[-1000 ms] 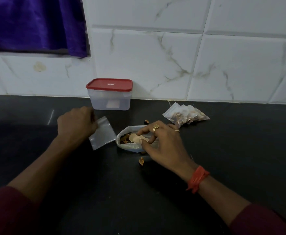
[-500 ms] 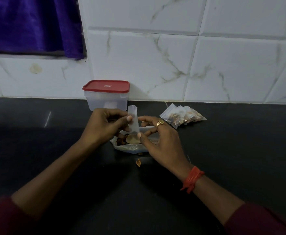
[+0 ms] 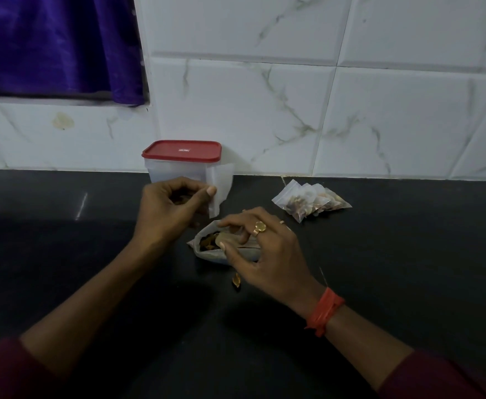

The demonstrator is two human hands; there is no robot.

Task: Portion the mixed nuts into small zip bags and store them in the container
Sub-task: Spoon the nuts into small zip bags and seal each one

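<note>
My left hand (image 3: pixel 172 205) pinches a small clear zip bag (image 3: pixel 221 187) upright above the counter, thumb against its lower edge. Below it lies the large open bag of mixed nuts (image 3: pixel 207 244) on the black counter (image 3: pixel 380 269). My right hand (image 3: pixel 264 251) rests on that bag, fingers curled over a pale nut at its mouth. A clear container with a red lid (image 3: pixel 181 161) stands closed against the wall behind my left hand. A pile of filled small zip bags (image 3: pixel 310 201) lies to the right.
One loose nut (image 3: pixel 236 281) lies on the counter just below my right hand. White marble-look tiles (image 3: pixel 322 110) back the counter, and a purple curtain (image 3: pixel 54 44) hangs at the upper left.
My left hand lifted the small zip bag off the counter and raised it in front of the container. My right hand met it briefly, then went back down to the nut bag.
</note>
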